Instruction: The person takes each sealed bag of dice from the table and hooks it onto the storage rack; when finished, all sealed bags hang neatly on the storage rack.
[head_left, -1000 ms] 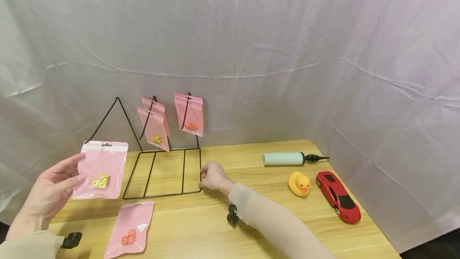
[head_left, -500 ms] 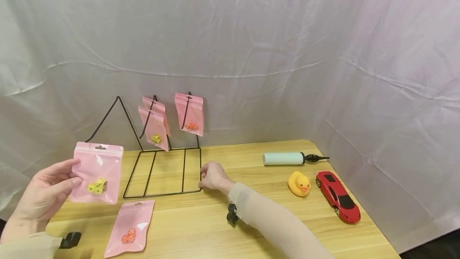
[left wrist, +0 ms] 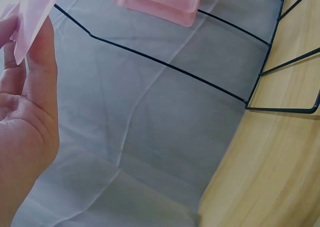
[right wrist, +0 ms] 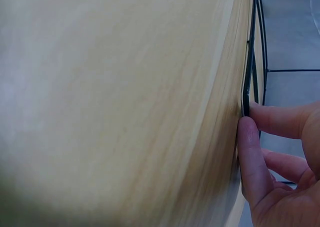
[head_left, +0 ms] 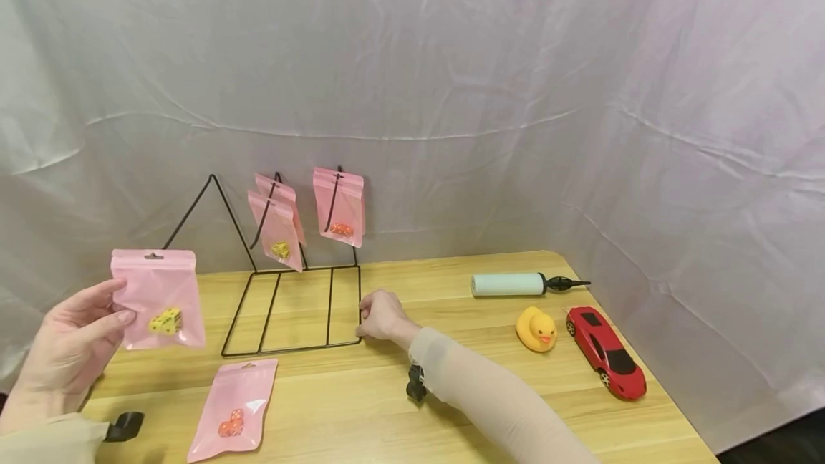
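My left hand [head_left: 72, 353] pinches the left edge of a pink zip bag [head_left: 155, 285] with yellow dice in its bottom, between thumb and fingers. The bag is held upright in front of the left arm of a black wire display rack [head_left: 290, 349]; its top overlaps that arm's front end. My right hand [head_left: 384, 317] grips the rack's base at the front right corner, thumb and index finger around the wire [right wrist: 247, 94] in the right wrist view. Two pink bags [head_left: 277, 228] hang on the middle arm, yellow dice showing in the front one. Pink bags with orange dice [head_left: 339, 206] hang on the right arm.
Another pink bag with orange dice [head_left: 235, 403] lies flat on the wooden table [head_left: 361, 407], in front of the rack. To the right are a pale green hand pump [head_left: 509, 284], a yellow rubber duck [head_left: 536, 329] and a red toy car [head_left: 606, 353]. Grey cloth [head_left: 451, 92] hangs behind.
My left hand has moved left with the pink bag, drawing it away from the rack's left arm and lifting it slightly in the last half second. The right hand has stayed on the rack corner.
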A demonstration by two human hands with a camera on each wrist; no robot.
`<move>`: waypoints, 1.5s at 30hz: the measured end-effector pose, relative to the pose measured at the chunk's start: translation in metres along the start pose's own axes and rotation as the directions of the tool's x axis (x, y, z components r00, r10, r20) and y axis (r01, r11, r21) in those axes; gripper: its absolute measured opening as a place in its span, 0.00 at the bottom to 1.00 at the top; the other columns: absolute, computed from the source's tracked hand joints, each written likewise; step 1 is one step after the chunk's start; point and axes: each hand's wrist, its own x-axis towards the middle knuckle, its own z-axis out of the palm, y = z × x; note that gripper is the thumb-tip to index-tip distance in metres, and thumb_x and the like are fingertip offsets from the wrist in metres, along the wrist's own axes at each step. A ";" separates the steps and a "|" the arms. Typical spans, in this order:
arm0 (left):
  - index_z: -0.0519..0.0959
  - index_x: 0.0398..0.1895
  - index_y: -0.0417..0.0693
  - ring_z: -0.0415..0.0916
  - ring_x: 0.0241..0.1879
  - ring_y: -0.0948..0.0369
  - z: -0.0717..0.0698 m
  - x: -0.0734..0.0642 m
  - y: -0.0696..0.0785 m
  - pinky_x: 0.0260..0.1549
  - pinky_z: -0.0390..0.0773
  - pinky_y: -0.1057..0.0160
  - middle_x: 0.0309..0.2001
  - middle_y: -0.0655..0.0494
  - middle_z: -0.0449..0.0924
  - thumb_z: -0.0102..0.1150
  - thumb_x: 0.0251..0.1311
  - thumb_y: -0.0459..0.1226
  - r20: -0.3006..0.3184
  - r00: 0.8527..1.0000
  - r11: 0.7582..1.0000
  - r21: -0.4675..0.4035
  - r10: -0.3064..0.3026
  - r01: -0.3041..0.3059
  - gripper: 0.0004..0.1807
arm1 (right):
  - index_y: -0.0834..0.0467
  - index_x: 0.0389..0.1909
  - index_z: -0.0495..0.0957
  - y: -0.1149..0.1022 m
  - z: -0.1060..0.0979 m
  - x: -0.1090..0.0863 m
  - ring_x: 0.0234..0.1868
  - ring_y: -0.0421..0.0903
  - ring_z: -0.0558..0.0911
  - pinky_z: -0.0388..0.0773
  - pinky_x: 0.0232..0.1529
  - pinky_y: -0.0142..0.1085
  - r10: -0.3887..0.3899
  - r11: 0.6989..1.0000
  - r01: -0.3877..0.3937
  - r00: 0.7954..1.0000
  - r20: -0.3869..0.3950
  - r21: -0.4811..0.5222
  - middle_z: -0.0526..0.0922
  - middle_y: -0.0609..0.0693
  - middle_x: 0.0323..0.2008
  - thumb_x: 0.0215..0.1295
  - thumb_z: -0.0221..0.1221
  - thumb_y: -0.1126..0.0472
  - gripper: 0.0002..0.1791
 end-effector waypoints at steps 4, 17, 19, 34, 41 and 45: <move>0.79 0.71 0.24 0.93 0.53 0.50 -0.003 0.005 -0.005 0.51 0.93 0.61 0.55 0.34 0.93 0.36 0.72 0.06 0.038 0.999 0.997 -0.071 0.017 -0.014 0.31 | 0.63 0.60 0.90 0.011 0.008 0.009 0.35 0.39 0.84 0.89 0.53 0.37 -0.018 1.000 0.018 1.000 -0.005 -0.018 0.87 0.43 0.35 0.52 0.84 0.65 0.31; 0.81 0.70 0.28 0.94 0.47 0.55 -0.006 0.011 -0.012 0.41 0.91 0.66 0.51 0.41 0.94 0.40 0.72 0.07 -0.012 1.000 0.999 0.030 0.011 -0.011 0.31 | 0.61 0.61 0.90 0.021 0.014 0.018 0.33 0.35 0.84 0.87 0.52 0.33 0.005 1.000 -0.005 1.000 0.008 -0.002 0.86 0.40 0.33 0.51 0.85 0.64 0.33; 0.81 0.70 0.28 0.94 0.47 0.55 -0.006 0.013 -0.014 0.41 0.91 0.66 0.51 0.41 0.94 0.40 0.72 0.07 -0.025 1.000 0.999 0.035 0.007 -0.006 0.31 | 0.61 0.60 0.90 0.014 0.009 0.011 0.33 0.36 0.83 0.87 0.51 0.33 0.007 1.000 -0.007 1.000 -0.001 0.003 0.86 0.40 0.34 0.52 0.85 0.65 0.32; 0.83 0.70 0.30 0.92 0.43 0.57 -0.006 0.024 -0.018 0.37 0.89 0.67 0.45 0.46 0.94 0.44 0.72 0.08 -0.126 0.992 0.994 0.111 -0.008 0.023 0.30 | 0.63 0.61 0.90 0.031 0.024 0.030 0.33 0.35 0.80 0.85 0.49 0.32 -0.005 0.997 0.006 1.000 0.010 -0.071 0.84 0.36 0.31 0.52 0.85 0.61 0.33; 0.84 0.69 0.31 0.92 0.42 0.56 -0.009 0.030 -0.020 0.38 0.90 0.66 0.45 0.44 0.95 0.43 0.73 0.09 -0.141 0.990 0.991 0.129 -0.016 0.035 0.30 | 0.63 0.61 0.89 0.033 0.025 0.031 0.33 0.34 0.80 0.86 0.52 0.34 -0.003 0.998 0.003 1.000 0.008 -0.070 0.84 0.36 0.31 0.51 0.85 0.62 0.34; 0.84 0.69 0.32 0.92 0.41 0.58 -0.008 0.035 -0.019 0.38 0.91 0.67 0.45 0.47 0.95 0.45 0.73 0.09 -0.181 0.983 0.983 0.179 -0.019 0.052 0.30 | 0.60 0.62 0.90 0.030 0.023 0.029 0.35 0.35 0.80 0.86 0.58 0.37 0.003 0.996 -0.003 1.000 0.008 -0.086 0.85 0.36 0.32 0.51 0.86 0.60 0.34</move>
